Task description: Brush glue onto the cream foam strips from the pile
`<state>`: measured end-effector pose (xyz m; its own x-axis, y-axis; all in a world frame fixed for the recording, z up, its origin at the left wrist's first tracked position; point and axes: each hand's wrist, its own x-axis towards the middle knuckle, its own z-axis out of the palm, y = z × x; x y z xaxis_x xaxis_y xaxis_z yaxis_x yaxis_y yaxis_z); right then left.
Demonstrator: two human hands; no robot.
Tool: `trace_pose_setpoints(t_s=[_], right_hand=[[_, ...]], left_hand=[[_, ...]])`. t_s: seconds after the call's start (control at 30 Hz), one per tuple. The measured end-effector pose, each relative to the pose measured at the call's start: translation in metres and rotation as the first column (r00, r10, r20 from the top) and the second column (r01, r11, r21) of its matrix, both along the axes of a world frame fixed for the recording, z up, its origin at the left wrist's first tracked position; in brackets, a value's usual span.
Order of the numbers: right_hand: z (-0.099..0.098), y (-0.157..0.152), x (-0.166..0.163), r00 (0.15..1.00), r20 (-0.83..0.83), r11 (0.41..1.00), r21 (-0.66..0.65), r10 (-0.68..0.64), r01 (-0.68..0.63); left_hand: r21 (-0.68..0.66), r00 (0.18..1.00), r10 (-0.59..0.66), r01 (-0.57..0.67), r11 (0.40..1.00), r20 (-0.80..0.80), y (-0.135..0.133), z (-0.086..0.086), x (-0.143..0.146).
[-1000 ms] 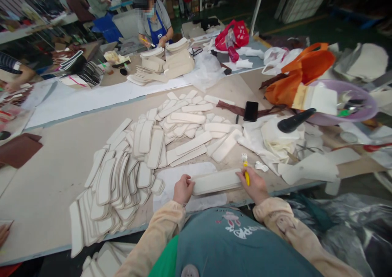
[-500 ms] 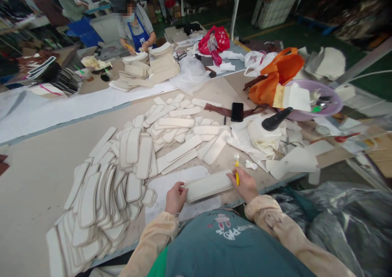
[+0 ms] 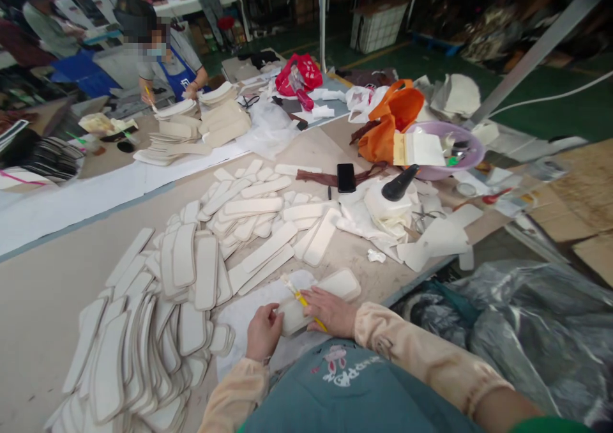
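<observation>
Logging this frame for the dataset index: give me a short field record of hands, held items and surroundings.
left hand: grips the near end of a cream padded strip
right hand: rests on the strip, holding a yellow-handled brush
under strip: white sheet on the table
left of hands: heap of cream strips
beyond: black phone, orange bag, purple basin
other person: blue apron, at far table
</observation>
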<state>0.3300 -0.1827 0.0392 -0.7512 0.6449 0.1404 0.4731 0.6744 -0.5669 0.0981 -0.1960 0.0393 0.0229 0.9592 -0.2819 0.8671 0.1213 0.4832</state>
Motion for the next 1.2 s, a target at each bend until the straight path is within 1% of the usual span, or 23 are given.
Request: trace_pose_setpoints(t_s=[0.1, 0.17, 0.23, 0.3, 0.37, 0.43, 0.5, 0.57, 0.67, 0.8, 0.93, 1.0, 1.1, 1.17, 1.2], right_hand=[[-0.006, -0.001, 0.016, 0.997, 0.024, 0.997, -0.007, -0.076, 0.076], [-0.011, -0.004, 0.037, 0.986, 0.035, 0.987, 0.007, -0.163, 0.163], [-0.017, -0.006, 0.061, 0.960, 0.044, 0.961, 0.031, -0.277, 0.276], [-0.024, -0.008, 0.082, 0.913, 0.043, 0.914, 0.051, -0.405, 0.403], [-0.029, -0.008, 0.097, 0.842, 0.017, 0.842, 0.039, -0.539, 0.538], [-0.031, -0.007, 0.102, 0.757, -0.033, 0.758, -0.026, -0.652, 0.652], [-0.031, -0.006, 0.101, 0.695, -0.075, 0.699, -0.119, -0.715, 0.705], [-0.030, -0.004, 0.096, 0.665, -0.101, 0.670, -0.191, -0.740, 0.717], [-0.029, -0.004, 0.090, 0.635, -0.145, 0.650, -0.229, -0.759, 0.724], [-0.026, -0.006, 0.089, 0.622, -0.203, 0.654, -0.227, -0.756, 0.721], [-0.022, -0.005, 0.090, 0.626, -0.229, 0.665, -0.193, -0.745, 0.721], [-0.017, -0.005, 0.089, 0.619, -0.243, 0.665, -0.247, -0.747, 0.705], [0.003, -0.003, 0.082, 0.550, -0.314, 0.633, -0.422, -0.774, 0.649], [0.027, 0.001, 0.074, 0.515, -0.370, 0.629, -0.545, -0.773, 0.554], [0.041, 0.004, 0.070, 0.519, -0.397, 0.643, -0.589, -0.757, 0.489]], left_hand=[[0.008, 1.000, -0.005, 0.005, 1.000, 0.004, 0.001, 0.000, 0.001], [0.017, 1.000, 0.003, -0.003, 1.000, 0.015, 0.000, -0.001, 0.002], [0.023, 0.999, 0.018, -0.019, 1.000, 0.026, -0.001, -0.001, 0.002], [0.032, 0.999, 0.034, -0.035, 0.999, 0.032, -0.002, -0.001, 0.003], [0.042, 0.998, 0.046, -0.047, 0.998, 0.033, -0.003, -0.002, 0.003], [0.053, 0.998, 0.052, -0.054, 0.997, 0.041, -0.004, -0.002, 0.003], [0.067, 0.997, 0.055, -0.059, 0.996, 0.059, -0.006, -0.002, 0.003], [0.089, 0.996, 0.062, -0.068, 0.994, 0.068, -0.008, -0.001, 0.005], [0.112, 0.995, 0.082, -0.087, 0.990, 0.054, -0.011, 0.001, 0.009], [0.157, 0.995, 0.087, -0.094, 0.983, 0.054, -0.015, 0.005, 0.014], [0.189, 0.993, 0.090, -0.103, 0.977, 0.073, -0.018, 0.003, 0.015], [0.196, 0.993, 0.080, -0.095, 0.976, 0.083, -0.020, 0.000, 0.015], [0.231, 0.993, 0.046, -0.071, 0.970, 0.111, -0.022, 0.000, 0.013], [0.253, 0.984, 0.011, -0.056, 0.966, 0.177, -0.019, 0.007, 0.011], [0.254, 0.974, -0.016, -0.043, 0.966, 0.226, -0.016, 0.014, 0.010]])
